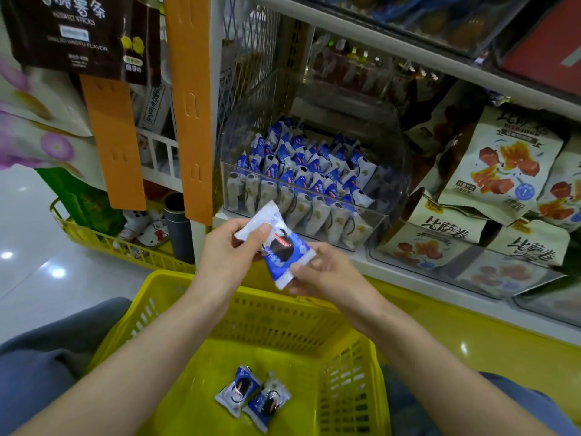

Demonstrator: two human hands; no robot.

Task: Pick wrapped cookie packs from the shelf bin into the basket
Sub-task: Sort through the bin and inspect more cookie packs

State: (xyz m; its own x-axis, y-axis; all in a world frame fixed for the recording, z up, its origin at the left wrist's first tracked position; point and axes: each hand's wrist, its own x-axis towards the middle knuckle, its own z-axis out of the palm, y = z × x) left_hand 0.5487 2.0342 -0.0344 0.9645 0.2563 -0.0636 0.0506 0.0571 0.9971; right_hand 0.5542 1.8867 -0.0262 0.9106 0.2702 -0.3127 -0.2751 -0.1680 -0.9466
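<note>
A blue and white wrapped cookie pack (276,243) is held between both hands above the far rim of the yellow basket (273,313). My left hand (229,250) pinches its upper end with thumb on top. My right hand (320,269) grips its lower end. Two more cookie packs (253,396) lie side by side on the basket floor. The clear shelf bin (239,196) just beyond my hands holds several rows of the same packs (301,171).
Beige snack bags (500,171) fill the shelf to the right of the bin. An orange hanging strip (191,105) and brown potato-stick bags (78,29) hang at the left. A second yellow basket (103,240) with goods sits on the floor at the left.
</note>
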